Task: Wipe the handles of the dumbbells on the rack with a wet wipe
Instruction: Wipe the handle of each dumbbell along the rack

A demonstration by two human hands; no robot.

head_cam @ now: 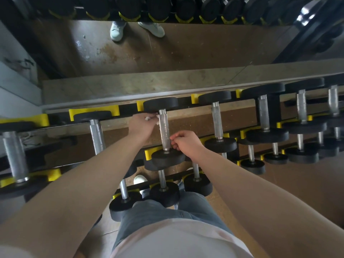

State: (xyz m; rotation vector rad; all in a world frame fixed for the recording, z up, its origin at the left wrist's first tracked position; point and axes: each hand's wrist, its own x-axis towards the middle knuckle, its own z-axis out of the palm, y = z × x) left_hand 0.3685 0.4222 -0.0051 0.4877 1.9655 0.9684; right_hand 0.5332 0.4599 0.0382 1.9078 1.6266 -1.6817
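A black dumbbell with a knurled silver handle (164,130) lies on the top tier of the rack (128,109), straight ahead. My left hand (142,125) holds a small white wet wipe (149,118) against the far end of that handle, near the far weight plate. My right hand (186,142) pinches the near end of the same handle, just above the near plate (167,157). Most of the wipe is hidden inside my left fingers.
More dumbbells sit left (96,135) and right (216,118) on yellow cradles, with lower tiers below. A mirror (167,49) behind the rack reflects the floor and shoes. My legs stand close against the rack's front.
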